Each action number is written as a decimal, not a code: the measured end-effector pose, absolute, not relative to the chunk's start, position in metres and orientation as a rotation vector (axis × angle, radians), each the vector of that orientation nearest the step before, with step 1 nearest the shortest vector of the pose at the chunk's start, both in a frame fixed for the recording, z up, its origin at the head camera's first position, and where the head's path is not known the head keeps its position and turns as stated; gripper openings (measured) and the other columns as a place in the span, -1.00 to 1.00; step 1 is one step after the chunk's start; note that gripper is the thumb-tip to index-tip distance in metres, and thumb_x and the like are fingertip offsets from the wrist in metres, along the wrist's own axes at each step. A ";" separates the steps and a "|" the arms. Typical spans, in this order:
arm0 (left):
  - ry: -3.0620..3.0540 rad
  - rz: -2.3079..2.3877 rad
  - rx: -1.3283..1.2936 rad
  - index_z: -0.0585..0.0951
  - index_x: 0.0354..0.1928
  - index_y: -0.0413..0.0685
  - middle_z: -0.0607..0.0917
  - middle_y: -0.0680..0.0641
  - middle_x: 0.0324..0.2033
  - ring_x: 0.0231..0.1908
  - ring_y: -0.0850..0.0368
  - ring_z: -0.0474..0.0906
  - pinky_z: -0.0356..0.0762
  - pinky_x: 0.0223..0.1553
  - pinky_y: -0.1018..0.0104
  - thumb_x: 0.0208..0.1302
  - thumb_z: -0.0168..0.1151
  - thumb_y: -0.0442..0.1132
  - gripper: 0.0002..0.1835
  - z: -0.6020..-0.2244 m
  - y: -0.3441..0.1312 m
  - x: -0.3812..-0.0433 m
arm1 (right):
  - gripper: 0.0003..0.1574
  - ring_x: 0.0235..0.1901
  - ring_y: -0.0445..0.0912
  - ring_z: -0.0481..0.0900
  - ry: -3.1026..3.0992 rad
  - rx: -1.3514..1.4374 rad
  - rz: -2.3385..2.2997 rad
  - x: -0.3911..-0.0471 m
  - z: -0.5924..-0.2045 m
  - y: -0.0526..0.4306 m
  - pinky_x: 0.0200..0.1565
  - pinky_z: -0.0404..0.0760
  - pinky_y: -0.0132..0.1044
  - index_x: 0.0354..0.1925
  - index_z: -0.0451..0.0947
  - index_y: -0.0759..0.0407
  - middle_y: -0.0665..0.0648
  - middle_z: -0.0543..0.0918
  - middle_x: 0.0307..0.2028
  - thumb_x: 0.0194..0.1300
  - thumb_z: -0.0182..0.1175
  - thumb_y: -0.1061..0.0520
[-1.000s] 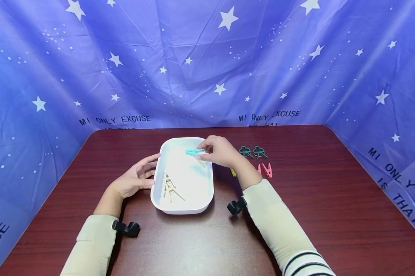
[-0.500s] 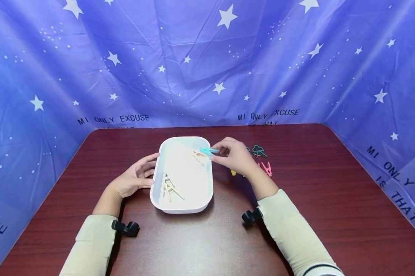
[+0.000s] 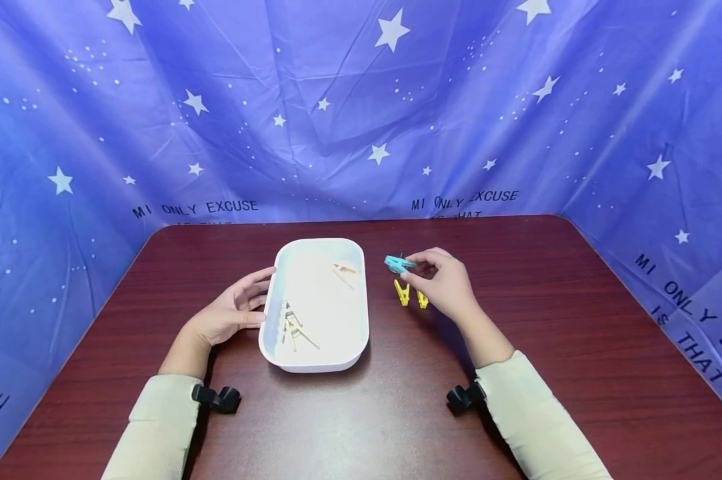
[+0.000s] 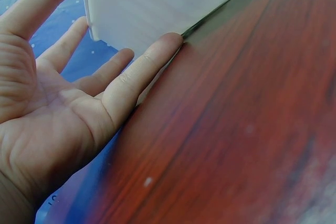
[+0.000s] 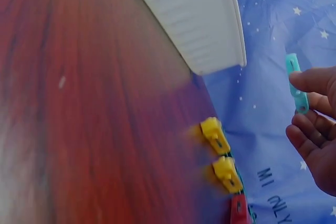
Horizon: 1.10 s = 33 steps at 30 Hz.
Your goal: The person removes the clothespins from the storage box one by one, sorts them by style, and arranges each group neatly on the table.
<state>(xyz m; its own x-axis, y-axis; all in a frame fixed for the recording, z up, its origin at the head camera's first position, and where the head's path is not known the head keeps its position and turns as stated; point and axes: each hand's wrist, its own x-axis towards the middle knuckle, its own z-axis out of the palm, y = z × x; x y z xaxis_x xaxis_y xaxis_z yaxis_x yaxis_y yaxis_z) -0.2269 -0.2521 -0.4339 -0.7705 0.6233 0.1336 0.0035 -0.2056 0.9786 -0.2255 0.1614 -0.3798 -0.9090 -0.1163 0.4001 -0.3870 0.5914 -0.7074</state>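
Observation:
My right hand (image 3: 447, 283) pinches a turquoise clothespin (image 3: 399, 264) between thumb and fingers, to the right of a white tray (image 3: 319, 367). The right wrist view shows that clothespin (image 5: 297, 85) edge-on, with the other fingers loosely bent below it. Two yellow clothespins (image 3: 402, 293) sit beneath the hand on the table. My left hand (image 3: 231, 313) touches the tray's left side, its fingers spread; in the left wrist view the fingertips lie against the tray wall (image 4: 152, 11). Inside the tray are pale wooden clothespins, a small group (image 3: 295, 330) at near left and one (image 3: 345, 272) at far right.
A red clothespin (image 5: 240, 209) stands beside the yellow ones in the right wrist view; the right hand hides it in the head view. The dark red-brown table (image 3: 577, 333) ends at a blue star-printed curtain (image 3: 337, 133) at the back and sides.
My right hand has moved right with the turquoise clothespin, from over the tray to above the table by the yellow clothespins. It now covers the green and pink clips. My left hand stays put.

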 end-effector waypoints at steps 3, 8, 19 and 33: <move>1.648 2.028 0.738 0.01 0.52 -0.11 0.20 -0.23 0.36 0.22 -0.03 0.38 0.58 0.00 0.09 0.19 0.17 -0.62 -0.09 -0.434 -0.252 -0.226 | -0.67 -0.32 -0.05 0.65 -2.533 0.333 1.264 -0.222 -0.381 0.171 -0.34 0.62 -0.35 -0.15 0.66 0.26 0.19 0.68 -0.24 0.10 0.45 0.19; 1.648 2.032 0.728 0.01 0.52 -0.10 0.19 -0.24 0.36 0.22 -0.02 0.38 0.58 0.00 0.10 0.19 0.20 -0.60 -0.08 -0.433 -0.252 -0.225 | -0.67 -0.45 -0.11 0.64 -2.554 0.227 1.369 -0.218 -0.385 0.184 -0.57 0.54 -0.40 -0.18 0.58 0.30 0.20 0.71 -0.31 0.11 0.44 0.21; 1.650 2.039 0.725 0.01 0.52 -0.12 0.15 -0.30 0.38 0.22 -0.03 0.38 0.58 0.00 0.10 0.18 0.21 -0.60 -0.08 -0.431 -0.251 -0.224 | -0.66 -0.48 -0.30 0.59 -2.512 0.089 1.351 -0.212 -0.392 0.212 -0.49 0.56 -0.48 -0.22 0.57 0.35 0.21 0.69 -0.35 0.08 0.45 0.21; 1.668 2.039 0.704 0.03 0.52 -0.10 0.16 -0.30 0.37 0.21 -0.01 0.39 0.59 -0.02 0.12 0.16 0.24 -0.59 -0.06 -0.430 -0.250 -0.222 | -0.67 -0.45 -0.25 0.44 -2.466 -0.204 1.216 -0.207 -0.410 0.250 -0.45 0.41 -0.47 -0.25 0.64 0.29 0.09 0.58 -0.43 0.05 0.47 0.13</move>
<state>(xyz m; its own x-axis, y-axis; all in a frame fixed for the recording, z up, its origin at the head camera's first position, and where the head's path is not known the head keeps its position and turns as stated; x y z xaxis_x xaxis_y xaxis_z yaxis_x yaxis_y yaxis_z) -0.2223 -0.2502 -0.4301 -0.7875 0.6037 0.1236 0.0013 -0.1989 0.9800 -0.2068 0.2504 -0.4100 -0.9164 0.2933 0.2725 -0.0376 0.6147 -0.7879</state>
